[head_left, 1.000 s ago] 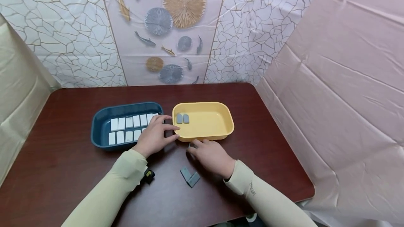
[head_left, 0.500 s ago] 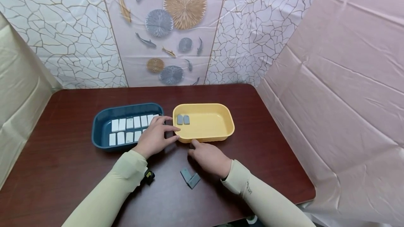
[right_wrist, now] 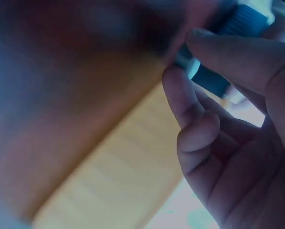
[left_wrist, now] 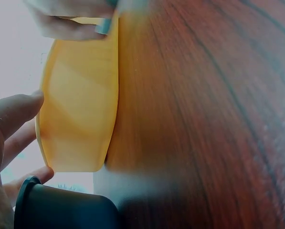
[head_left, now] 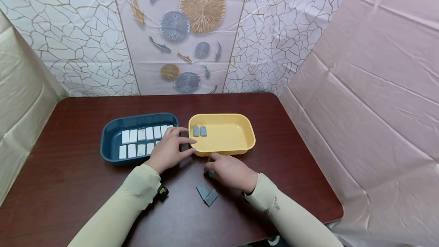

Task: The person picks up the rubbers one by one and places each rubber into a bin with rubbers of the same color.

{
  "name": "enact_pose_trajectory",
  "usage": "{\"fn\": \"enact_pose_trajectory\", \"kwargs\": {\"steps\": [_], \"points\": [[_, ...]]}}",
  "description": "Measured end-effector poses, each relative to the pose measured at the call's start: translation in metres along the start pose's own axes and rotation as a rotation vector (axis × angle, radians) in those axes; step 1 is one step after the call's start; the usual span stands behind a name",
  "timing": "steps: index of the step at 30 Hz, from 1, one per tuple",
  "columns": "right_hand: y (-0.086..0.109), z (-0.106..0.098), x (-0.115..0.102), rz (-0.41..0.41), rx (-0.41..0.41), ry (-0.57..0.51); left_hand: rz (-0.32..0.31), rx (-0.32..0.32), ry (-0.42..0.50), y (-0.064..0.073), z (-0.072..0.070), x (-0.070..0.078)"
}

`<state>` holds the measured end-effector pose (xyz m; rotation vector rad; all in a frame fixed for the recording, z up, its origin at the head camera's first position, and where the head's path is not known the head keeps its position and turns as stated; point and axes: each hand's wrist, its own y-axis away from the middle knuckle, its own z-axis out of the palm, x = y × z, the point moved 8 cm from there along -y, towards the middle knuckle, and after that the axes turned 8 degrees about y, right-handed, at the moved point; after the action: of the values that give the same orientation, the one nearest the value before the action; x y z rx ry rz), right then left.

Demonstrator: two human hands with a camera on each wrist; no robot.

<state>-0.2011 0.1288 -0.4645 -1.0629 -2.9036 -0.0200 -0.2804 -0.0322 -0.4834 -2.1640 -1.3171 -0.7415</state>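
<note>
My left hand (head_left: 169,148) lies with spread fingers against the left end of the yellow tray (head_left: 247,143), its fingertips touching the rim. In front of that tray, my right hand (head_left: 230,171) pinches a small grey-green block (right_wrist: 210,78) between thumb and fingers; in the head view the hand covers most of it. The right wrist view shows the block with a ridged dark face. Two grey rounded tiles (head_left: 203,131) stand side by side inside the tray at its left. Two more grey-green pieces (head_left: 202,191) lie on the table nearer to me, touching at an angle.
To the left stands a dark blue tray (head_left: 106,148) with two rows of white tiles (head_left: 132,136), partly behind my left hand. Both trays rest on the dark red-brown table (head_left: 85,197). Patterned cloth (head_left: 178,64) hangs behind the table.
My right hand has drawn slightly back toward me from the tray's front edge, with the small block now peeking out below its fingers. My left hand stays at the tray rim.
</note>
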Motion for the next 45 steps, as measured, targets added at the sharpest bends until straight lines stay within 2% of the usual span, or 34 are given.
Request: {"fn": "enact_pose_trajectory", "kwargs": {"steps": [6, 11, 16, 22, 28, 39, 45], "points": [[-0.001, -0.037, 0.011, 0.004, 0.061, -0.064, 0.012, 0.011, 0.009, 0.001, -0.002, 0.003], [-0.008, -0.054, 0.039, 0.114, 0.077, -0.143, 0.016, 0.013, 0.001, 0.001, -0.001, 0.003], [-0.021, -0.059, 0.069, 0.229, 0.081, -0.225, 0.019, 0.014, -0.003, 0.001, 0.000, 0.002], [-0.039, -0.047, 0.101, 0.346, 0.055, -0.290, 0.022, 0.016, 0.006, 0.001, -0.001, 0.002], [-0.054, -0.029, 0.120, 0.424, 0.020, -0.283, 0.022, 0.015, 0.008, 0.001, 0.000, 0.002], [-0.078, 0.007, 0.135, 0.452, -0.060, -0.224, 0.020, 0.020, -0.005, 0.002, 0.000, 0.002], [-0.085, 0.018, 0.141, 0.433, -0.053, -0.177, 0.026, 0.018, -0.003, 0.002, -0.001, 0.003]]}}
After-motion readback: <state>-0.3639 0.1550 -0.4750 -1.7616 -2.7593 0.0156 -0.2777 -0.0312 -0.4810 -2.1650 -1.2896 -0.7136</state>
